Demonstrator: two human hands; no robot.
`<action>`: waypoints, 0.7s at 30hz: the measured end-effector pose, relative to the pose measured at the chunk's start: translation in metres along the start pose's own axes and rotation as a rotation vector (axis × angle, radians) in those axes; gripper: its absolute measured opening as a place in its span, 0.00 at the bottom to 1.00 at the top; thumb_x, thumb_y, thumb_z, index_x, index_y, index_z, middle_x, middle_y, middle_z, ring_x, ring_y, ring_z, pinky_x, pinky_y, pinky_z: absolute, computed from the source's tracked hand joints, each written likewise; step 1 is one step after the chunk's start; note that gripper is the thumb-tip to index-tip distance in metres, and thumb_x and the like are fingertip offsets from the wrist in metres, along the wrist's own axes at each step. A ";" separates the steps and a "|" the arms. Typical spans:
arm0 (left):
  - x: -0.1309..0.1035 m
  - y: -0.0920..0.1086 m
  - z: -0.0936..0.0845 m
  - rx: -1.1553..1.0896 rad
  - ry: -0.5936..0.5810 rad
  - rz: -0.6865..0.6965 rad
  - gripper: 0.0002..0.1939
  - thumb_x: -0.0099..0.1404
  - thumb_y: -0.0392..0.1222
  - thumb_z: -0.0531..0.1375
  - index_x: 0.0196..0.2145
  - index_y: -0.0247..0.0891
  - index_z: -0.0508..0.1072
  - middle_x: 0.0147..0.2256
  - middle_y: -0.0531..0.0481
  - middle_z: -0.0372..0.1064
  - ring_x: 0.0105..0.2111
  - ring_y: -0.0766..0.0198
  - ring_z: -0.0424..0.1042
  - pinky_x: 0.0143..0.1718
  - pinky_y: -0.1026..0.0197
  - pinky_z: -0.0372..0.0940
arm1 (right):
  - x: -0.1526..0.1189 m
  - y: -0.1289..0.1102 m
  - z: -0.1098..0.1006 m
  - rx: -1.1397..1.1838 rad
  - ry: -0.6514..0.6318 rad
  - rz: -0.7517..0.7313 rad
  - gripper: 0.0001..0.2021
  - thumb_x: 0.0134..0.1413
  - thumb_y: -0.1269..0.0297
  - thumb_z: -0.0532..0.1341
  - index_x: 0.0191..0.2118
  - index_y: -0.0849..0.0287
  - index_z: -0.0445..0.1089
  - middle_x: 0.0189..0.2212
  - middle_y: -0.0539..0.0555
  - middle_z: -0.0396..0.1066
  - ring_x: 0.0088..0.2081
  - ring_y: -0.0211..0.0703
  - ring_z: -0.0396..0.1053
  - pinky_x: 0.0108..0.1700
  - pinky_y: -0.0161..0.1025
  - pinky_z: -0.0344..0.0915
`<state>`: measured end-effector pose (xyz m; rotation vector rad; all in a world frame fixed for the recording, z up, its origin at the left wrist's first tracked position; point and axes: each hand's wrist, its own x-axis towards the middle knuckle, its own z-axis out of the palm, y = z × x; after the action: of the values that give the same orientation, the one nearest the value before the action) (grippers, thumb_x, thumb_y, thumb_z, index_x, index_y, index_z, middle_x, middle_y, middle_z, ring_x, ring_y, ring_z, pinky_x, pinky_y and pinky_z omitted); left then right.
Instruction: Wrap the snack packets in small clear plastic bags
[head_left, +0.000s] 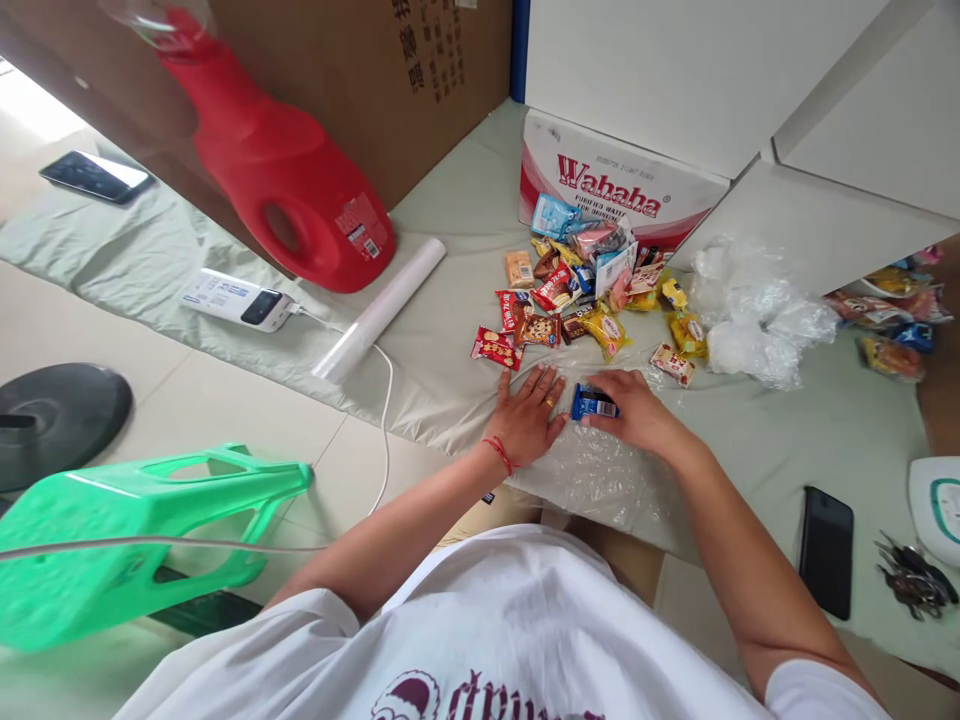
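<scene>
Between thumb and fingers, my right hand [634,410] grips a small blue snack packet [595,402] just above the cloth-covered surface. My left hand [525,415] lies flat with its fingers spread, close to the packet's left side; a ring and a red string bracelet are on it. Clear plastic film [600,470] stretches under and in front of both hands. Beyond my fingertips is a pile of wrapped snacks [559,288], with a red packet [497,348] nearest my left hand and a cream-coloured packet [673,364] off to the right.
A Wahaha carton [615,180] stands behind the pile. Crumpled clear plastic [757,320] sits to the right, with a phone [826,552] and keys [915,575] nearer me. Leftward are a film roll [379,312], a red jug [300,190], a power bank [236,300] and a green stool [142,520].
</scene>
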<state>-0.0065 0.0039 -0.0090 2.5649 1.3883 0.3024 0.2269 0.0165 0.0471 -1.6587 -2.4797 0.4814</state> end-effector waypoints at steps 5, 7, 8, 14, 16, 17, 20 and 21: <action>0.001 -0.002 -0.001 -0.004 -0.007 0.007 0.31 0.76 0.55 0.45 0.72 0.44 0.57 0.72 0.42 0.51 0.73 0.47 0.49 0.70 0.28 0.37 | 0.089 0.012 -0.043 -0.150 0.203 0.051 0.18 0.68 0.63 0.51 0.53 0.60 0.75 0.47 0.64 0.73 0.53 0.60 0.64 0.54 0.52 0.63; 0.001 -0.002 -0.001 -0.003 -0.007 0.007 0.31 0.77 0.55 0.45 0.71 0.45 0.57 0.72 0.43 0.51 0.73 0.48 0.49 0.70 0.28 0.37 | 0.134 0.017 -0.049 -0.229 0.211 0.021 0.18 0.68 0.66 0.49 0.48 0.62 0.76 0.46 0.67 0.72 0.57 0.64 0.60 0.56 0.56 0.60; 0.001 -0.002 -0.001 -0.001 -0.008 0.006 0.30 0.77 0.56 0.44 0.71 0.45 0.57 0.72 0.43 0.51 0.73 0.48 0.49 0.70 0.28 0.38 | 0.155 0.021 -0.048 -0.250 0.207 0.001 0.19 0.68 0.67 0.48 0.46 0.63 0.76 0.47 0.68 0.72 0.58 0.65 0.58 0.57 0.59 0.58; 0.000 -0.003 0.000 -0.011 -0.017 -0.002 0.31 0.76 0.56 0.44 0.71 0.43 0.57 0.72 0.43 0.51 0.73 0.47 0.48 0.70 0.27 0.39 | 0.222 0.044 -0.028 -0.250 0.127 0.035 0.17 0.68 0.60 0.55 0.46 0.68 0.76 0.52 0.70 0.69 0.61 0.68 0.56 0.58 0.66 0.55; 0.000 -0.003 -0.001 -0.019 -0.018 0.000 0.31 0.77 0.56 0.43 0.71 0.43 0.57 0.72 0.44 0.50 0.73 0.48 0.48 0.70 0.27 0.38 | 0.218 0.049 -0.034 -0.212 0.149 0.049 0.18 0.67 0.56 0.57 0.44 0.69 0.76 0.52 0.70 0.69 0.61 0.66 0.56 0.60 0.63 0.55; 0.000 -0.003 -0.001 -0.021 -0.017 0.000 0.31 0.77 0.56 0.43 0.71 0.43 0.57 0.73 0.44 0.50 0.73 0.48 0.48 0.70 0.27 0.38 | 0.213 0.051 -0.041 -0.179 0.173 0.049 0.19 0.67 0.55 0.59 0.42 0.69 0.76 0.52 0.68 0.70 0.60 0.63 0.57 0.60 0.61 0.55; 0.000 -0.003 -0.001 -0.029 -0.009 -0.001 0.31 0.77 0.56 0.43 0.71 0.42 0.57 0.73 0.44 0.50 0.73 0.48 0.48 0.70 0.27 0.38 | 0.189 0.058 -0.068 -0.068 0.258 0.044 0.15 0.62 0.55 0.63 0.38 0.65 0.77 0.48 0.63 0.72 0.52 0.52 0.64 0.58 0.51 0.60; 0.000 -0.003 0.000 -0.033 -0.006 0.002 0.31 0.77 0.56 0.43 0.71 0.42 0.57 0.72 0.43 0.50 0.73 0.48 0.48 0.70 0.27 0.37 | 0.180 0.061 -0.076 -0.031 0.283 0.059 0.14 0.62 0.56 0.63 0.39 0.64 0.76 0.45 0.61 0.73 0.47 0.48 0.66 0.55 0.47 0.62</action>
<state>-0.0096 0.0055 -0.0096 2.5385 1.3676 0.3146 0.2304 0.2171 0.0854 -1.6831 -2.2501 0.1973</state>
